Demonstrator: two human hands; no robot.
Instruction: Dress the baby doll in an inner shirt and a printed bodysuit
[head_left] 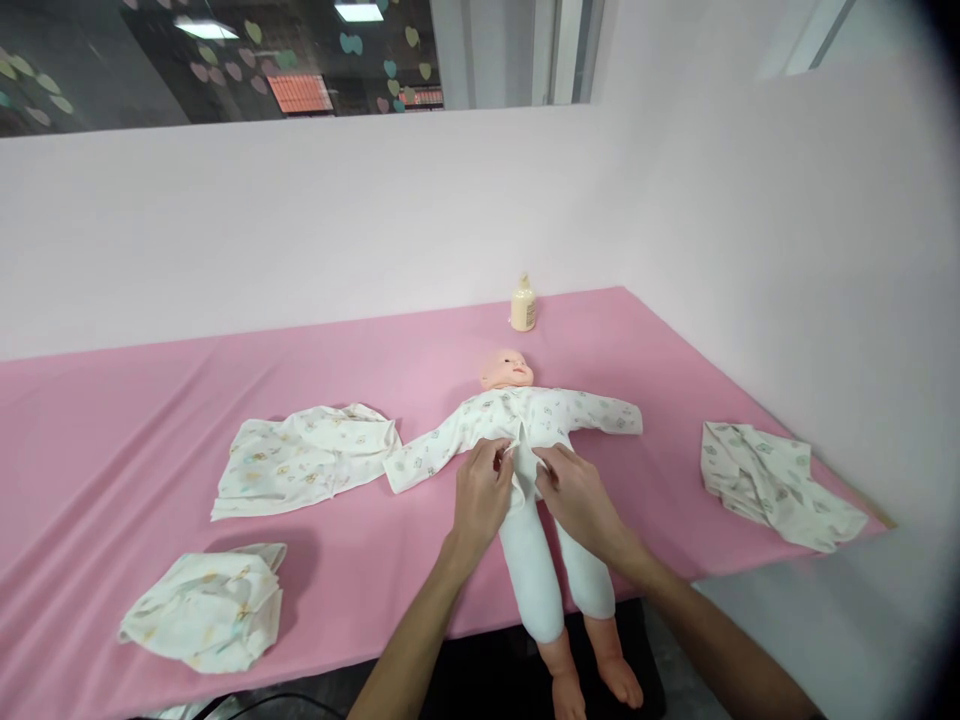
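A baby doll point(508, 370) lies on its back, its feet hanging past the table's front edge. It wears a white patterned baby shirt point(487, 412) with long sleeves spread to both sides, and pale plain leggings point(531, 580). Over the doll's belly, my left hand point(484, 490) is closed, pinching the front edge of the shirt. My right hand point(576, 492) is closed too, its fingertips at the shirt's other front edge, close to the left. What lies between the right fingertips is partly hidden.
A pink-covered table point(360, 560) carries everything. Left of the doll lie a flat patterned baby garment point(307, 455) and a bunched patterned cloth point(210, 608). Another folded patterned garment point(776, 480) is at the right edge. A pump bottle point(523, 305) stands behind the doll, near the white wall point(300, 230).
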